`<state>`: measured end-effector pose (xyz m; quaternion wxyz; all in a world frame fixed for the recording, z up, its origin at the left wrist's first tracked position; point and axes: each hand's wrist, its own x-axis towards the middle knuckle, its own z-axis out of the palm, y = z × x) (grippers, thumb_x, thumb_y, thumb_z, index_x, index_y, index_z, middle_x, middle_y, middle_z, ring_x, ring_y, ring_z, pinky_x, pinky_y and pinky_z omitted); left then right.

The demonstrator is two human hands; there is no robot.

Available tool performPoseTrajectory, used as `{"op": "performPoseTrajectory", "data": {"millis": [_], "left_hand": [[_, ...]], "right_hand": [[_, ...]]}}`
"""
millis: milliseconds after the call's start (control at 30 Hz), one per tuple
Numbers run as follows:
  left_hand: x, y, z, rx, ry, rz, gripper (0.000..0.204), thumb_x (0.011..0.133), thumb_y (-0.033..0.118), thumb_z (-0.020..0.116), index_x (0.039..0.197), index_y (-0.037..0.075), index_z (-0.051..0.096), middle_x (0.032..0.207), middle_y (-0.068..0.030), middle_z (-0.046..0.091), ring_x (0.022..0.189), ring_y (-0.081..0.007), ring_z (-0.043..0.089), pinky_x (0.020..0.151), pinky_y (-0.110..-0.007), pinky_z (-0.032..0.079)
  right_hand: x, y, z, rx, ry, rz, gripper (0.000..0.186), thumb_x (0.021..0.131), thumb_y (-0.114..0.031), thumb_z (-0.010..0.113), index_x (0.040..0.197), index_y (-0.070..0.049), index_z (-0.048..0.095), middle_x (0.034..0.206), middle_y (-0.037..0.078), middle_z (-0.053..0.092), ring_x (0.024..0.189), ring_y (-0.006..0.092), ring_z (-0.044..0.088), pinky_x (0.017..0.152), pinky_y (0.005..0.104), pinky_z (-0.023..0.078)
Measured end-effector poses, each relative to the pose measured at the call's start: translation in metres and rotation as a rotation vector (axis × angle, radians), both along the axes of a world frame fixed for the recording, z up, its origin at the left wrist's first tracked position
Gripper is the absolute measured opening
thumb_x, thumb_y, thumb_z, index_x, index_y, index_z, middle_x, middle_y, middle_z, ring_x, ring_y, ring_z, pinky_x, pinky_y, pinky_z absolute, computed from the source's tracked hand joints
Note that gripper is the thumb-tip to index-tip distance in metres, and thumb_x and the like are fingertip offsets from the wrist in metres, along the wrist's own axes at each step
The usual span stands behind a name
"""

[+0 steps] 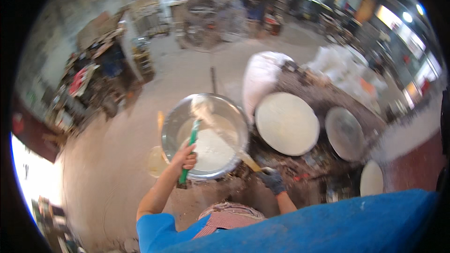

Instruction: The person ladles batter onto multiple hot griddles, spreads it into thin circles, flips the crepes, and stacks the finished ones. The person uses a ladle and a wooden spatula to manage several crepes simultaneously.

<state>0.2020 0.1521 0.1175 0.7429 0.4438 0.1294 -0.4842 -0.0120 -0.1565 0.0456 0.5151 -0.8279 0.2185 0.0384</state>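
My bare left hand [186, 156] is closed around the green handle [193, 137] of a tool. That tool's pale head is blurred near the far inside wall of a large metal basin [244, 136]. My right hand [273, 180], in a dark glove, grips the yellowish end of a long pale stick [227, 138]. The stick slants across the basin and meets the green-handled tool near its head; motion smears both there, so I cannot tell whether they touch. Below them in the basin lies creamy white liquid [213, 153].
Right of the basin stand a round vessel of white material [287, 124], a greyish round pan [345, 133] and a white sack [262, 72]. Clear plastic sheeting [340, 68] lies behind. Piled clutter [101, 72] lines the left wall. A yellowish round container [157, 163] stands by the basin's left side.
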Motion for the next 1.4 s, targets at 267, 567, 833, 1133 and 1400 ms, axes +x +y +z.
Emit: {"op": "performPoseTrajectory", "data": {"millis": [267, 567, 833, 1133, 1400], "left_hand": [[-0.024, -0.089, 0.05, -0.133, -0.252, -0.186, 0.012, 0.095, 0.027, 0.047, 0.105, 0.029, 0.041, 0.053, 0.004, 0.03, 0.036, -0.0047, 0.026, 0.028, -0.018, 0.019], [-0.128, -0.329, -0.039, -0.25, 0.867, -0.336, 0.029, 0.095, 0.029, 0.043, 0.078, 0.006, 0.041, 0.049, 0.0021, 0.032, 0.036, -0.0073, 0.031, 0.029, -0.023, 0.027], [-0.233, -0.587, -0.068, -0.565, 1.036, -0.697, 0.029, 0.098, 0.031, 0.036, 0.106, 0.007, 0.05, 0.05, 0.0011, 0.035, 0.036, -0.0098, 0.033, 0.032, -0.025, 0.029], [-0.235, -0.812, -0.089, 0.023, -0.606, -0.798, 0.039, 0.085, 0.015, 0.056, 0.121, 0.019, 0.04, 0.053, -0.0034, 0.037, 0.034, -0.0138, 0.034, 0.032, -0.032, 0.031], [-0.193, -0.836, -0.169, 0.706, -1.838, -0.565, 0.068, 0.079, 0.007, 0.05, 0.139, 0.03, 0.029, 0.081, -0.0194, 0.061, 0.073, -0.0369, 0.061, 0.063, -0.049, 0.049]], "right_hand": [[-0.092, -0.05, -0.007, -0.173, -0.087, -0.256, 0.032, 0.08, -0.032, 0.066, 0.095, -0.005, 0.065, 0.084, 0.015, 0.066, 0.075, 0.0243, 0.065, 0.066, 0.0357, 0.048], [-0.25, -0.151, -0.085, -0.174, -0.129, -0.35, 0.029, 0.081, -0.031, 0.061, 0.095, -0.006, 0.063, 0.083, 0.018, 0.063, 0.078, 0.0326, 0.061, 0.067, 0.0396, 0.047], [-0.459, -0.279, -0.078, -0.368, 0.318, -0.849, 0.041, 0.08, -0.041, 0.06, 0.102, -0.006, 0.062, 0.088, 0.019, 0.064, 0.081, 0.0344, 0.062, 0.071, 0.0423, 0.047], [-0.376, -0.437, -0.041, -0.689, -0.055, -0.921, 0.039, 0.082, -0.03, 0.06, 0.117, -0.013, 0.058, 0.096, 0.021, 0.062, 0.086, 0.0374, 0.061, 0.077, 0.0384, 0.048], [-0.327, -0.496, -0.083, -0.249, -0.312, -1.075, 0.03, 0.079, -0.016, 0.065, 0.106, -0.003, 0.064, 0.074, 0.01, 0.067, 0.062, 0.0162, 0.061, 0.06, 0.0306, 0.047]]}}
